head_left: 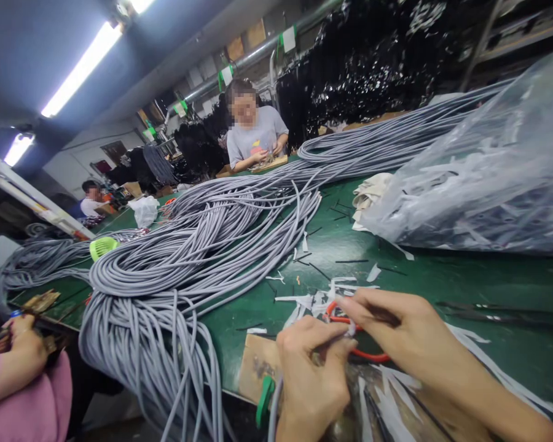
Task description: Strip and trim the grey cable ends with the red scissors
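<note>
My left hand [311, 374] is closed, pinching the end of a grey cable [273, 411] that runs down off the table's near edge. My right hand [387, 325] is closed around red-handled scissors [366, 354], meeting the left hand's fingertips above a small wooden board [255, 368]. White and black cable trimmings [313, 301] lie on the green table [442, 276] just behind the hands.
A large heap of long grey cables [188, 258] covers the table's left and runs to the far right. A clear plastic bag of scraps [479, 172] sits at right. A person in grey works at the far end; a pink-sleeved person's hand [25, 350] is at left. A green clamp [263, 399] grips the board.
</note>
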Demonstrator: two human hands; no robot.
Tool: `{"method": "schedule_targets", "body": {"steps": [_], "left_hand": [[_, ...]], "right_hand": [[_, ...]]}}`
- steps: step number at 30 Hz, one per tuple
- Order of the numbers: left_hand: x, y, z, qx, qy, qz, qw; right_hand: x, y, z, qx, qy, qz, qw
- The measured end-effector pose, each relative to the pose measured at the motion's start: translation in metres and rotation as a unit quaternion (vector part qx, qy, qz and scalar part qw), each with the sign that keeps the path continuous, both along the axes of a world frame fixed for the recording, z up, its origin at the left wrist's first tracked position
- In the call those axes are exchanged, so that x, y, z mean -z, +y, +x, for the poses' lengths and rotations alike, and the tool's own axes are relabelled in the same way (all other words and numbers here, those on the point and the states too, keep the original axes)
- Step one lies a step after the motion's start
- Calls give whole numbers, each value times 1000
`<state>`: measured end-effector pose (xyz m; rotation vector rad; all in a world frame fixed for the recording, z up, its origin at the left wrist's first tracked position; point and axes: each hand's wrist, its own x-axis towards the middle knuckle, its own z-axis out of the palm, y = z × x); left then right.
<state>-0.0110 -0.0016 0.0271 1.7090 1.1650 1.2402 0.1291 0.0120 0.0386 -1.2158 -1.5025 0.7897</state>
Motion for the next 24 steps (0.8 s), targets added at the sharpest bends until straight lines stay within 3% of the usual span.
{"method": "schedule_targets", "body": {"steps": [4,7,9,12,14,18,21,24], "left_hand": [[2,-1,1,-20,-43,9,999],[2,1,0,-80,-42,16,996],[5,3,-1,-95,-31,18,995],[11,4,-3,-106,-8,29,994],[14,4,-4,-121,-1,48,992],[15,3,-6,-116,16,96,988],[15,3,-8,-104,35,124,986],[16,4,-7,-105,28,117,987]], "right_hand": [[-2,4,2,-49,87,-146,984],[-3,-1,2,-63,133,-161,976],[-3,-4,3,-51,98,-106,988],[0,-5,6,51,-42,44,997],[3,-6,7,117,-159,164,967],[2,-8,5,161,-319,351,865],[-2,-10,1,177,-354,400,827],[-3,-13,-1,175,-360,408,821]]}}
